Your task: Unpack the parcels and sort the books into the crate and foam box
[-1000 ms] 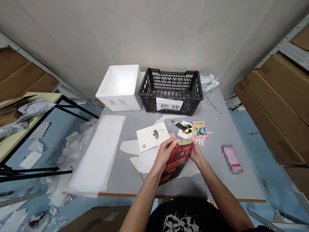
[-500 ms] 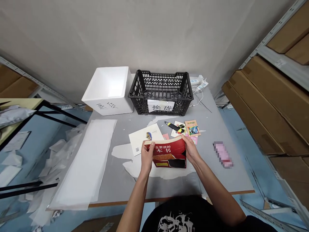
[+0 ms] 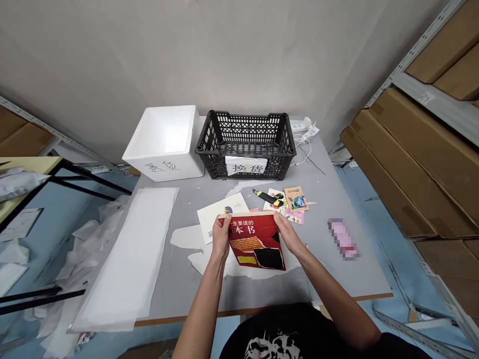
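The left hand (image 3: 221, 235) and right hand (image 3: 286, 232) are clamped on the top corners of a red book (image 3: 256, 244), well apart from each other, with the front cover facing up. Compared with the earlier view, the book shows more of its cover and tilts a little more clockwise. It is held over the worktop (image 3: 318, 269), its upper left corner overlapping a white card (image 3: 220, 218). Beyond it lie a cutter (image 3: 267, 197) and a black crate (image 3: 245, 144).
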Motion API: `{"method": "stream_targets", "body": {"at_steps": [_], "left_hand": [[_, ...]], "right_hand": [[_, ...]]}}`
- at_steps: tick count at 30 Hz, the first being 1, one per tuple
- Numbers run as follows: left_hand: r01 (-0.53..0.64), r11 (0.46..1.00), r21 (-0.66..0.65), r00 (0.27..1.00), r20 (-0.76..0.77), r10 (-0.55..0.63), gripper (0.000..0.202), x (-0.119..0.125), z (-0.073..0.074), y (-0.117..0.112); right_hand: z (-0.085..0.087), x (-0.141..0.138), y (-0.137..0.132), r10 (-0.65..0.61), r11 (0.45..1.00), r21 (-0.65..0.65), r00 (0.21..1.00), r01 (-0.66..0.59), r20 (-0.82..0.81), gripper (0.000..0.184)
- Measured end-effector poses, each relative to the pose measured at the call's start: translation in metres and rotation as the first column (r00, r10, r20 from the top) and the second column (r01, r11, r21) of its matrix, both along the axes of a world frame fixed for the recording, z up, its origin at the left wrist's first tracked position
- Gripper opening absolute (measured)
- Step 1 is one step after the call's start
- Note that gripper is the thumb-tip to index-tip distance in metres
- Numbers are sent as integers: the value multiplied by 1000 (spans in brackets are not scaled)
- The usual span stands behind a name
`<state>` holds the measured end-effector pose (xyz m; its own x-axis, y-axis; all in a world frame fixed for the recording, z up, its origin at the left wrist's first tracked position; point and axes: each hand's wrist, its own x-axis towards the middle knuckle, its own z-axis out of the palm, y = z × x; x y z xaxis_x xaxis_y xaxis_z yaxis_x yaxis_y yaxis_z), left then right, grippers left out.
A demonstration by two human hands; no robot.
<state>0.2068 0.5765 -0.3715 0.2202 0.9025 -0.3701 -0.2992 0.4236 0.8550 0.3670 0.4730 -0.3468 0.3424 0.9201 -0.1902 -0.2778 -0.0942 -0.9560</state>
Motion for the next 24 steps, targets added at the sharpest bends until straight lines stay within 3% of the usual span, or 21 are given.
{"method": "stream_targets", "body": {"at_steps": [4, 9, 14, 17, 19, 21, 22, 23, 24], "left_hand": [[-40, 997, -71, 999, 20, 41, 43, -2, -8, 7], [-109, 975, -193, 992, 46, 120, 44, -3, -21, 15], [-69, 974, -217, 998, -21, 66, 44, -1, -38, 14], [26, 1000, -1, 949, -315, -25, 48, -1, -42, 14], [58, 984, 167, 872, -489, 31, 47, 1, -35, 15], [154, 931, 332, 814, -576, 71, 45, 6, -20, 18], [257, 875, 411, 789, -612, 56, 44, 9, -12, 20], [398, 777, 488, 748, -663, 33, 41, 14, -4, 22], [548, 638, 541, 693, -721, 16, 37, 19, 3, 24]], "right_hand": [[-37, 7, -22, 132, 988, -112, 956, -105, 263, 41], [-63, 7, -39, 172, 979, -157, 932, -127, 320, 37], [-53, 7, -36, 149, 980, -176, 915, -88, 374, 38], [-40, 11, -35, 165, 975, -214, 852, -64, 497, 39], [-30, 14, -35, 214, 963, -260, 784, -69, 582, 39], [-19, 16, -33, 299, 941, -328, 673, -87, 677, 38], [-13, 16, -31, 351, 924, -370, 592, -95, 725, 37], [-8, 16, -30, 407, 905, -413, 495, -102, 768, 37], [-4, 16, -27, 458, 884, -454, 391, -109, 798, 36]]}}
